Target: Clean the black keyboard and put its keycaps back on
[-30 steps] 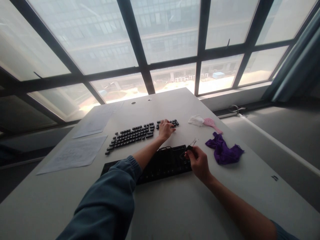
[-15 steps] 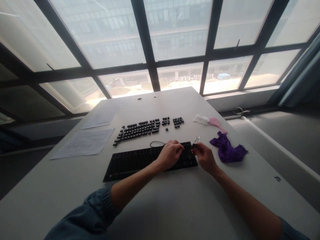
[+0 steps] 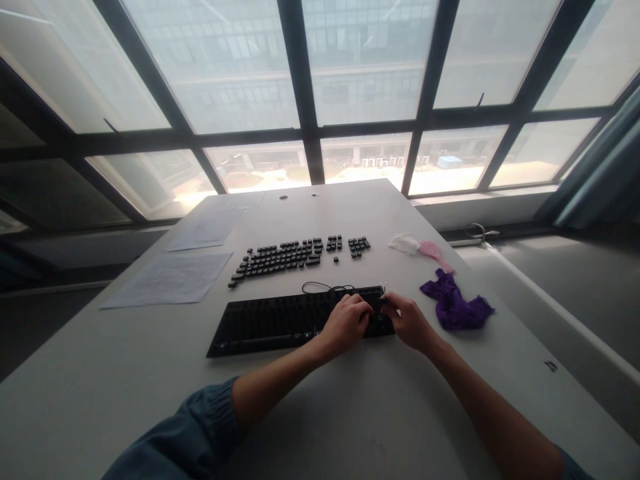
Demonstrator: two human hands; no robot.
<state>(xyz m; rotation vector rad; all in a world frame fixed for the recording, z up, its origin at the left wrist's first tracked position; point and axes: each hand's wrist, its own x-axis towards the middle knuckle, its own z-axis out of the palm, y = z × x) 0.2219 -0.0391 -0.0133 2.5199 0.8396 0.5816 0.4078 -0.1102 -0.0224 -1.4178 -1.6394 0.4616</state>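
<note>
so both hands are over the right end of the black keyboard (image 3: pixel 270 327), which lies at a slight slant on the white table (image 3: pixel 310 420) and has bare, cap-less rows across what i can see of it. the left hand (image 3: pixel 346 323) is palm down with its fingers curled in over the board — can't tell if there's anything pinched under there. the right hand (image 3: pixel 406 321) is just beside it, a small gap between the two, thumb and fingers closed on a little wire tool (image 3: pixel 384 289) with thin pale prongs poking up. most of that tool is hidden by the fingers. a thin black cable (image 3: pixel 313 287) loops behind the keyboard's back edge. farther back are the loose black keycaps (image 3: pixel 280 259), laid out in key-like rows: one big block on the left, two smaller clusters to its right, plus a lone cap sitting in front of the middle cluster. off to the right there's a crumpled white wipe-looking thing (image 3: pixel 403 243) next to a pink brush (image 3: pixel 434 252), and a bunched purple cloth (image 3: pixel 461 307) nearer the right hand. printed paper sheets (image 3: pixel 167 280) lie over on the left.
</note>
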